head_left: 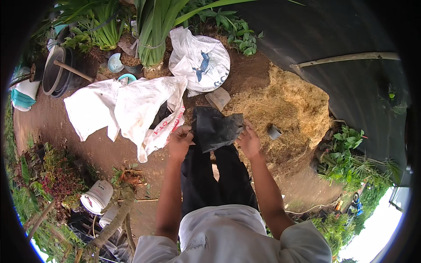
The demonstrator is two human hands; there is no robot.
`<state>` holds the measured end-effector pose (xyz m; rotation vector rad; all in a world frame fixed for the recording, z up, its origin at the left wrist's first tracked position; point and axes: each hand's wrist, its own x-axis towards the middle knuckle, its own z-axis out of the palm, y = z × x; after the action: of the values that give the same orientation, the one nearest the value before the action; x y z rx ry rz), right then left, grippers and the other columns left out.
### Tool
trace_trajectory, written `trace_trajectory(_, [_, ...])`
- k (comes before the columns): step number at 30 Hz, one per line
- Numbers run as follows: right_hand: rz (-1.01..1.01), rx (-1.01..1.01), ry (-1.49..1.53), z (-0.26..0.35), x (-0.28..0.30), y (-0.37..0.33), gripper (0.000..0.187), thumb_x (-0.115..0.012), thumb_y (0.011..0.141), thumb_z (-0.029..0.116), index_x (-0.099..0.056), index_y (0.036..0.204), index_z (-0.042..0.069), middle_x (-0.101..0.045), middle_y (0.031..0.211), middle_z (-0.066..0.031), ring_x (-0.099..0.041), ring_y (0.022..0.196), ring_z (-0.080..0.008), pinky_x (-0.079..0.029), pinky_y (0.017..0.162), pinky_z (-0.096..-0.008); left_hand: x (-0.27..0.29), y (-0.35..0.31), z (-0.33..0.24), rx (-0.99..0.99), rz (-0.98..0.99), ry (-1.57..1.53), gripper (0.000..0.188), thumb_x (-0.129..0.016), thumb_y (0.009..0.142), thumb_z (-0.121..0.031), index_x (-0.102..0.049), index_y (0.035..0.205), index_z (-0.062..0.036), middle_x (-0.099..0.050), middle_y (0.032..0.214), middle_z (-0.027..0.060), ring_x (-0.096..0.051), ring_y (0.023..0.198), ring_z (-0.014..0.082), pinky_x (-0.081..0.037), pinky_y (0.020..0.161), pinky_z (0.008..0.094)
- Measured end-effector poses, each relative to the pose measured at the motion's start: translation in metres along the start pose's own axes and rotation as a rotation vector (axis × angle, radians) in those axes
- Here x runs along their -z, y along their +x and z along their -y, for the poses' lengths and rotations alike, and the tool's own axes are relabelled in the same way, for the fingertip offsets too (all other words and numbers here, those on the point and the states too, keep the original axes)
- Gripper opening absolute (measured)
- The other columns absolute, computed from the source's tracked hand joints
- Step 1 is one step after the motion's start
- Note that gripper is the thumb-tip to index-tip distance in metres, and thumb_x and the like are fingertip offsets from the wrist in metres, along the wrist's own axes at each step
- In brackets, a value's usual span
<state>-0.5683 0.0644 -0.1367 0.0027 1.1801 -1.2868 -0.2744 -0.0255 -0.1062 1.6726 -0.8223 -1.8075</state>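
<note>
A black plastic planting bag [217, 130] is stretched between my two hands, in front of my legs. My left hand [180, 143] pinches its left side, fingers closed. At the bag's right edge, my right hand [249, 141] has its fingertips closed on the plastic. The bag looks limp and flattened; whether anything is inside cannot be seen. Just beyond my left hand lie white woven sacks [147, 103], partly spread on the ground. To the right is a heap of light brown fibrous material [285, 105], with a small grey cup-shaped container [274, 132] resting on it.
A full white sack [199, 59] stands ahead beside tied long-leaved plants [153, 39]. Black tubs [59, 72] sit at far left. White buckets [97, 196] and a branching trunk [115, 219] are at lower left. Dark sheeting [346, 35] borders the right side.
</note>
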Motion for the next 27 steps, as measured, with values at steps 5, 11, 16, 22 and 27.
trace_trajectory(5, [-0.233, 0.497, -1.17, 0.013, -0.045, -0.04, 0.07, -0.079, 0.095, 0.039, -0.049, 0.153, 0.012, -0.055, 0.15, -0.0192, -0.056, 0.14, -0.0339, -0.05, 0.113, -0.0515, -0.027, -0.022, 0.006, -0.29, 0.05, 0.103, 0.014, -0.068, 0.092, 0.005, -0.071, 0.105, 0.0025, -0.072, 0.092, 0.0082, -0.071, 0.082, 0.0126, -0.06, 0.069, 0.0289])
trace_trajectory(11, [-0.289, 0.278, -1.448, 0.001, -0.096, -0.052, 0.061, -0.084, 0.091, 0.034, -0.061, 0.141, 0.009, -0.072, 0.125, -0.024, -0.072, 0.114, -0.0417, -0.058, 0.097, -0.0473, -0.042, -0.041, 0.01, -0.435, 0.072, 0.337, 0.018, -0.071, 0.085, 0.004, -0.07, 0.103, 0.0011, -0.071, 0.086, 0.0086, -0.072, 0.081, 0.0142, -0.055, 0.069, 0.0283])
trace_trajectory(16, [-0.601, 0.216, -1.333, 0.009, -0.05, -0.045, 0.023, -0.08, 0.088, 0.016, -0.072, 0.108, 0.007, -0.078, 0.098, -0.0196, -0.076, 0.095, -0.0412, -0.06, 0.085, -0.05, -0.028, -0.04, 0.017, -0.553, -0.181, 0.535, 0.016, -0.073, 0.084, 0.002, -0.066, 0.098, 0.0007, -0.071, 0.081, 0.0098, -0.073, 0.076, 0.0183, -0.057, 0.067, 0.0334])
trace_trajectory(22, [-0.446, 0.389, -1.179, -0.005, -0.002, -0.082, 0.021, -0.079, 0.083, 0.002, -0.067, 0.098, 0.009, -0.074, 0.087, -0.0155, -0.075, 0.083, -0.0367, -0.057, 0.074, -0.0465, -0.062, -0.014, 0.045, -0.285, -0.063, 0.903, 0.028, -0.082, 0.086, -0.02, -0.068, 0.1, -0.0009, -0.073, 0.085, 0.0193, -0.074, 0.08, 0.0415, -0.061, 0.077, 0.0518])
trace_trajectory(27, [-0.546, 0.388, -1.185, -0.009, 0.066, -0.114, 0.025, -0.075, 0.081, -0.002, -0.067, 0.103, 0.008, -0.073, 0.087, -0.0142, -0.075, 0.085, -0.0349, -0.057, 0.076, -0.0435, -0.093, -0.001, 0.066, -0.335, 0.105, 1.313, 0.038, -0.083, 0.085, -0.027, -0.075, 0.113, -0.0032, -0.077, 0.101, 0.0266, -0.075, 0.097, 0.0469, -0.061, 0.084, 0.0571])
